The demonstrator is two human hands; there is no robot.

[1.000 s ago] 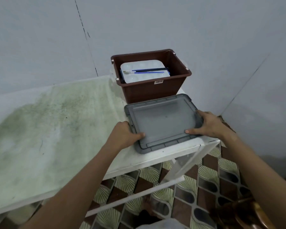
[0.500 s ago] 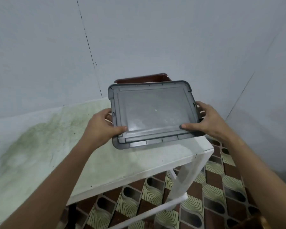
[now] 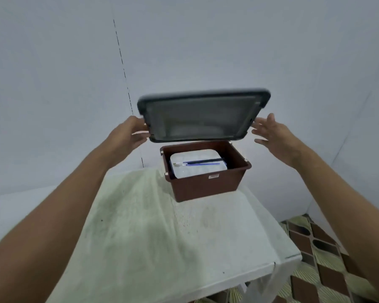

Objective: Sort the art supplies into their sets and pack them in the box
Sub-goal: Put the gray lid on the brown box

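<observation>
A brown plastic box [image 3: 206, 186] stands at the far right of the white table. Inside it lies a white flat case [image 3: 195, 171] with two thin blue and black paintbrushes [image 3: 202, 162] across its top. A grey lid [image 3: 197, 117] hangs tilted in the air just above the box, its inner side facing me. My left hand [image 3: 129, 133] grips the lid's left edge with curled fingers. My right hand [image 3: 274, 136] is at the lid's right edge with its fingers spread and straight; whether they touch the lid is unclear.
The white table [image 3: 162, 237] has a green-stained top, and its right corner and front edge are close to the box. Pale walls meet in a corner behind the box. A patterned tiled floor [image 3: 328, 259] shows to the lower right.
The lid rose from the table in front of the box to above it and tilted up. My right hand's fingers opened off its right edge. The view shifted up.
</observation>
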